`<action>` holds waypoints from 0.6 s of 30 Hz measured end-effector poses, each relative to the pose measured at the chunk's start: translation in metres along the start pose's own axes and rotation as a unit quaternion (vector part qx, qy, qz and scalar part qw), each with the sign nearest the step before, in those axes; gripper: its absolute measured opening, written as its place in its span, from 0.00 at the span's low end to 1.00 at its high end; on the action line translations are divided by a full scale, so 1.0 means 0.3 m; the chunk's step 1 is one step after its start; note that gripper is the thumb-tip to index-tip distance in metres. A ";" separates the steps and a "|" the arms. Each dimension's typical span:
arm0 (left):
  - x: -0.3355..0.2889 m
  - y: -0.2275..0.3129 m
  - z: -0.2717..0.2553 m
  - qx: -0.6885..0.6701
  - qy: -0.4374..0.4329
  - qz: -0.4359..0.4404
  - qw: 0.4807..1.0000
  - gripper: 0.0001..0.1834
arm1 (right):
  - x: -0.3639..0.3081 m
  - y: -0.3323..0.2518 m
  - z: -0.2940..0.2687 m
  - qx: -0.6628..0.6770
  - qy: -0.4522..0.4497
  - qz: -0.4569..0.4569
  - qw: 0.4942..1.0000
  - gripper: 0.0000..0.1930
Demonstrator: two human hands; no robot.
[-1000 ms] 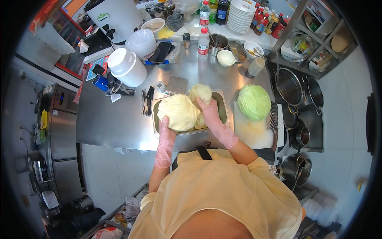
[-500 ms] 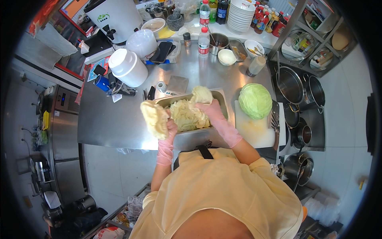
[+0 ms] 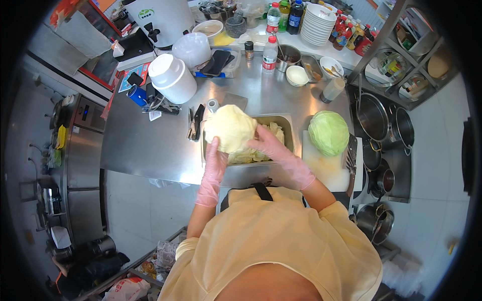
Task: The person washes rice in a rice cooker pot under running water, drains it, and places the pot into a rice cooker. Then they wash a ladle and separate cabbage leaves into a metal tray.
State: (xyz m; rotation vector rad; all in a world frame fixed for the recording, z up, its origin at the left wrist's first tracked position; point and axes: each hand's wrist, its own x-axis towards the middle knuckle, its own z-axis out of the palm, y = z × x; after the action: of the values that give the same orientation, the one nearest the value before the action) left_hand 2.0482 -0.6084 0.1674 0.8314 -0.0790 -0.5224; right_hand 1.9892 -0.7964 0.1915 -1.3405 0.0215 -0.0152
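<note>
Over a steel pan [image 3: 289, 128] I hold a pale yellow-white chunk of cabbage [image 3: 230, 128] between both hands. My left hand [image 3: 216, 156], in a pink glove, grips its lower left side with the thumb up on the near face. My right hand [image 3: 268, 142], gloved alike, closes on its right edge. Torn cabbage leaves [image 3: 246, 157] lie in the pan, partly hidden by the chunk and my hands. To the right, a whole green cabbage [image 3: 329, 133] rests on a white cutting board [image 3: 325, 169].
A knife [image 3: 351, 175] lies along the board's right edge. Scissors [image 3: 191, 125] and a small scale [image 3: 236, 101] are beside and behind the pan. A white lidded bucket [image 3: 172, 80], a water bottle [image 3: 269, 56] and a squeeze bottle [image 3: 333, 90] stand farther back. Pots [image 3: 371, 118] sit at right.
My hands held separate pale cabbage pieces apart, one at each side. Now they have come together over the pan around one chunk. The view has shifted slightly.
</note>
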 end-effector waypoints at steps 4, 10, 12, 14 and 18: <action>-0.005 -0.004 0.049 0.070 0.036 -0.012 0.997 0.36 | 0.011 0.038 0.015 0.041 0.061 -0.013 0.997 0.24; 0.007 0.012 0.090 0.586 0.054 0.226 0.776 0.39 | 0.003 0.030 0.013 -0.116 0.188 0.034 0.975 0.19; 0.005 -0.003 0.112 0.662 0.043 0.267 0.699 0.33 | -0.003 0.015 0.027 -0.190 0.200 0.022 0.961 0.17; 0.012 -0.004 0.127 0.682 0.042 0.215 0.698 0.29 | -0.011 -0.002 0.041 -0.283 0.188 -0.045 0.939 0.14; 0.032 0.019 0.143 0.685 0.007 0.141 0.715 0.21 | -0.028 -0.023 0.056 -0.315 0.213 -0.067 0.923 0.15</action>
State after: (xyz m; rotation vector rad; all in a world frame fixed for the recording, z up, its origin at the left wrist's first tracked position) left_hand 2.0474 -0.6390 0.1993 2.2476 -0.6308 -0.0674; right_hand 1.9811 -0.7815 0.2020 -1.9598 0.3268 -0.4489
